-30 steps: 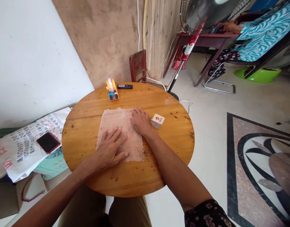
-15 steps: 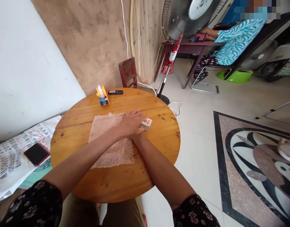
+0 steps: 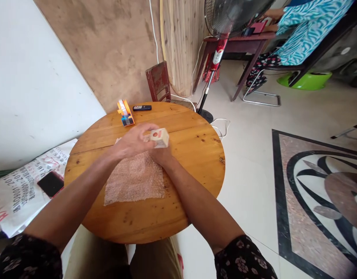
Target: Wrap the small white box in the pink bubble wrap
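Observation:
A small white box with red print [image 3: 159, 138] is raised above the round wooden table. My left hand [image 3: 134, 141] curves round the box's left end, thumb below and fingers above. Just under and behind the box is my right hand [image 3: 161, 155], low over the table; its fingers are hidden by the box and the left hand. A pinkish sheet that looks like bubble wrap [image 3: 134, 180] lies flat on the table beneath my hands.
On the table [image 3: 193, 170] stand an orange-and-blue tape dispenser [image 3: 125, 113] and a dark handheld device [image 3: 142, 108]. A red-edged phone [image 3: 51, 184] rests on white sacks [image 3: 19, 193] at left. Beyond are a wooden chair [image 3: 158, 81], a standing fan [image 3: 217, 56] and a seated person [image 3: 303, 37].
My left hand has come off the right hand, moving left, and now curves round the box. The box has risen and shifted left. The view has tilted slightly.

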Demonstrator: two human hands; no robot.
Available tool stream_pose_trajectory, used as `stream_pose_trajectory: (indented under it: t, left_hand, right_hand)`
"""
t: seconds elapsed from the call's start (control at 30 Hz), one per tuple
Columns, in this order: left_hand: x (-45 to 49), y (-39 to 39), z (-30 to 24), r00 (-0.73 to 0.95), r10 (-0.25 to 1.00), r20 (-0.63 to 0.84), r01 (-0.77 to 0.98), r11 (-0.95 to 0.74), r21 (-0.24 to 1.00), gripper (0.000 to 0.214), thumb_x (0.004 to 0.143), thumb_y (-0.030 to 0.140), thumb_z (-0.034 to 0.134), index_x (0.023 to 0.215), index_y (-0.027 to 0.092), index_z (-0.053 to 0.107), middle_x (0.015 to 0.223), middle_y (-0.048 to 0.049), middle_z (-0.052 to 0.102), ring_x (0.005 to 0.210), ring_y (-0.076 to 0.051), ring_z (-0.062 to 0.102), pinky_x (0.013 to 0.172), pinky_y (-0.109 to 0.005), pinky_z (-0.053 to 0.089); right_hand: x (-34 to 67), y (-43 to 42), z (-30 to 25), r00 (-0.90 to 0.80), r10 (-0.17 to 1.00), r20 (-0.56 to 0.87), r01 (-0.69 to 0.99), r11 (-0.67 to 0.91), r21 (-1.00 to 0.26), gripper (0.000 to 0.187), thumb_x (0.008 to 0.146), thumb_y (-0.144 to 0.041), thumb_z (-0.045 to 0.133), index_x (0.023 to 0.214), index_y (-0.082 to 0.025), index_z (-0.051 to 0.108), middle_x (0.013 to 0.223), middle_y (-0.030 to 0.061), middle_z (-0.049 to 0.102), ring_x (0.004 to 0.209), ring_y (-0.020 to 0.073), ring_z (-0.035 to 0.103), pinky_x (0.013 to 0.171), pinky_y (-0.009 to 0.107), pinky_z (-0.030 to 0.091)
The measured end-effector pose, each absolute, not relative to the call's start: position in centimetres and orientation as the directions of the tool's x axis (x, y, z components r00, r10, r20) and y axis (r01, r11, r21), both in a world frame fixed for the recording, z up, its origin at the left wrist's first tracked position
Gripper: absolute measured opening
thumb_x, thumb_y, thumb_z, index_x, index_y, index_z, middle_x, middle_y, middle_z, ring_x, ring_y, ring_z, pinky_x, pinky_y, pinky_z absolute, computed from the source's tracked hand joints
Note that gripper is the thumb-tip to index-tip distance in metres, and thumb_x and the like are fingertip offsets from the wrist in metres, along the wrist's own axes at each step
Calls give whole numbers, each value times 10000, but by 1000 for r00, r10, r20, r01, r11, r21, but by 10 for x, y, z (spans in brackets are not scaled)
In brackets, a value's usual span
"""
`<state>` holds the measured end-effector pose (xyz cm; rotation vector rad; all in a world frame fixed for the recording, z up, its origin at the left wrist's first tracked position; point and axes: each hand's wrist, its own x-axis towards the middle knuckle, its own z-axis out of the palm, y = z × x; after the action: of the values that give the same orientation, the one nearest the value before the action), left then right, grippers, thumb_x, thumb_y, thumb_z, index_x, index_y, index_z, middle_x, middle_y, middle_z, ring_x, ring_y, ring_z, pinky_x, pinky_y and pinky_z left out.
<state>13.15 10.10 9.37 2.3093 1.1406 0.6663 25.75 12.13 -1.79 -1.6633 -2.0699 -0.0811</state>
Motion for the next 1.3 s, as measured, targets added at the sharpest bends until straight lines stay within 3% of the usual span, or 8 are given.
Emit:
stream_pose_trajectory:
  t: [0.17, 0.33, 0.53, 1.3]
  left_hand:
    - [58, 73, 71, 499, 857, 129, 651, -469, 596, 444, 718, 300, 622, 1147, 186, 613, 1139, -63, 666, 1057, -234, 621, 956, -391, 494]
    - [49, 65, 39, 509, 845, 164, 693, -515, 505, 399, 715, 255, 592, 1106, 185, 626, 1104, -71, 667, 1058, -249, 600, 981, -421, 471]
    - [48, 65, 28, 440, 883, 163, 737, -459, 496, 424, 722, 262, 609, 1142, 202, 611, 1116, -64, 654, 1042, -244, 592, 959, -422, 477]
    - [53, 53, 29, 406, 896, 181, 616, -414, 670, 355, 731, 245, 576, 1079, 186, 612, 1042, -60, 615, 882, -191, 603, 748, -316, 513]
  right_hand:
    - [258, 116, -10, -229, 913, 336, 934, 304, -188, 357, 960, -268, 439, 1235, -122, 613, 1361, 178, 579, 1266, 297, 478, 1008, 435, 396]
    - [258, 117, -8, -237, 925, 296, 943, 292, -158, 395, 961, -263, 395, 1278, -106, 571, 1417, 167, 540, 1296, 282, 442, 1021, 421, 335]
    - [259, 118, -7, -232, 935, 268, 946, 281, -162, 432, 952, -267, 406, 1327, -97, 538, 1437, 158, 529, 1315, 276, 429, 1022, 409, 322]
    - [260, 120, -9, -239, 926, 293, 945, 291, -151, 401, 946, -263, 420, 1291, -111, 555, 1430, 148, 542, 1300, 270, 449, 1014, 403, 331]
